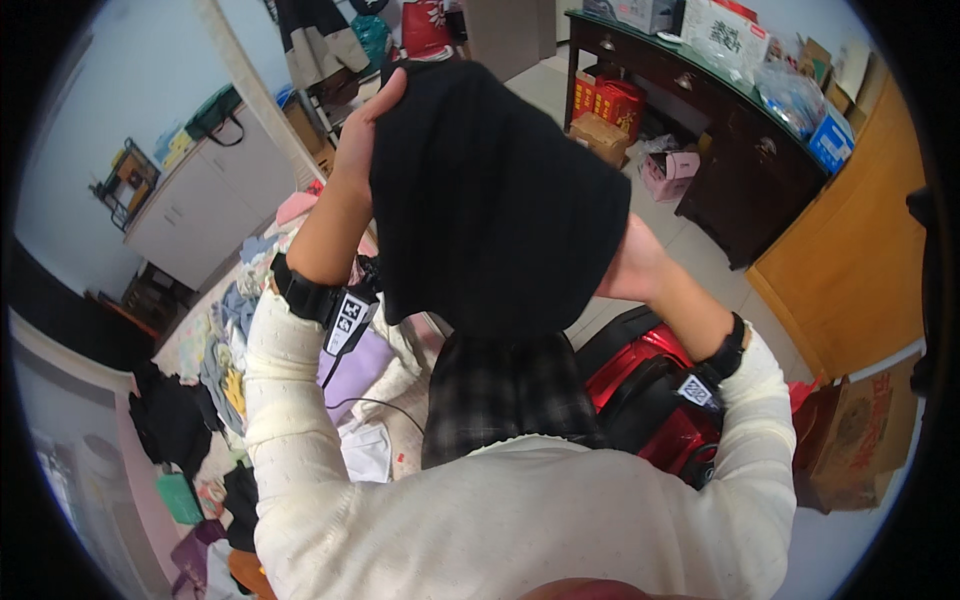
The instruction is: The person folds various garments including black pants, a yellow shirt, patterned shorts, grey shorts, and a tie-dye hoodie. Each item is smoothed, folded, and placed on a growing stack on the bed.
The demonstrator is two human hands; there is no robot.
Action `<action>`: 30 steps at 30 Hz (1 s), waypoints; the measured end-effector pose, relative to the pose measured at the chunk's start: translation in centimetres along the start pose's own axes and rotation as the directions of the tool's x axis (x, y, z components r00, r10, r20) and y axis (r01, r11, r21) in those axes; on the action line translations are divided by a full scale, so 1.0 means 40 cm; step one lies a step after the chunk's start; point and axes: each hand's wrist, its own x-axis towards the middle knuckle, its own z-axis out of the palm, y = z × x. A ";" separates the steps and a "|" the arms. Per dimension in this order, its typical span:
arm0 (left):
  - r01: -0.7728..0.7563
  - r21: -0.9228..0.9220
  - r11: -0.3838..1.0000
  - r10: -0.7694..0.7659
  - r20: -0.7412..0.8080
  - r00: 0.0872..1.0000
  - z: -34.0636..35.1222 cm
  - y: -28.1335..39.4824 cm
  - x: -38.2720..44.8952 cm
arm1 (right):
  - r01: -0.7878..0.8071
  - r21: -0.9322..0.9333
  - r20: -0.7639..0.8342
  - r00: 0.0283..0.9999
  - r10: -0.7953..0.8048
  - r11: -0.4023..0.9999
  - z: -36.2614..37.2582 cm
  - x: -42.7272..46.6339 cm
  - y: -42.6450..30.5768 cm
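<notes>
A black cloth garment hangs spread out between my two hands in front of me. My left hand grips its upper left edge, with the thumb on the near side and the other fingers hidden behind the cloth. Lower down, my right hand holds the right edge; its fingertips are out of sight behind the fabric. Which kind of garment it is, I cannot tell. Its lower edge overlaps the dark plaid garment on my lap.
Heaped clothes and a lilac cloth lie on the bed at my left. A red and black object stands close at my right. Beyond are a dark wooden desk, a pink box and a cardboard box.
</notes>
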 end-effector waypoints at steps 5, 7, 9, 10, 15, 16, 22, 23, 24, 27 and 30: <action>-0.067 0.145 0.987 0.053 0.099 0.994 -0.003 0.032 -0.038 | 0.511 -0.311 0.071 0.853 -0.517 0.801 0.039 0.068 -0.022; -0.089 0.247 0.965 0.083 0.036 0.996 -0.009 0.062 -0.058 | 0.433 -0.216 0.072 0.901 -0.428 0.875 0.077 0.095 -0.037; -0.089 0.319 0.943 0.088 0.017 0.996 -0.023 0.079 -0.071 | 0.220 0.076 0.269 0.935 -0.232 0.973 0.110 0.118 -0.042; -0.075 0.342 0.937 0.076 0.012 0.997 -0.030 0.086 -0.076 | 0.408 -0.121 0.113 0.912 -0.395 0.905 0.127 0.117 -0.048; -0.143 0.397 0.907 0.191 -0.085 0.978 -0.041 0.098 -0.067 | 0.283 -0.691 -0.337 0.688 -0.643 0.665 0.188 0.133 -0.115; -0.147 0.416 0.897 0.225 -0.145 0.964 -0.037 0.100 -0.060 | 0.308 -0.728 -0.279 0.683 -0.675 0.612 0.204 0.122 -0.138; -0.237 0.488 0.840 0.390 -0.240 0.889 -0.024 0.107 -0.003 | 0.255 -0.835 -0.195 0.692 -0.695 0.487 0.283 0.082 -0.223; -0.232 0.563 0.793 0.413 -0.216 0.885 -0.026 0.108 0.008 | 0.204 -0.828 -0.287 0.645 -0.709 0.521 0.297 0.088 -0.232; -0.205 0.609 0.766 0.422 -0.236 0.875 -0.027 0.115 0.020 | 0.158 -0.826 -0.348 0.611 -0.711 0.540 0.310 0.096 -0.238; -0.328 0.662 0.674 0.491 -0.070 0.868 -0.029 0.135 0.039 | 0.292 -0.816 -0.198 0.671 -0.714 0.500 0.357 0.097 -0.254; -0.224 0.745 0.629 0.495 -0.161 0.854 -0.013 0.152 0.058 | 0.114 -0.878 -0.300 0.626 -0.720 0.465 0.387 0.109 -0.274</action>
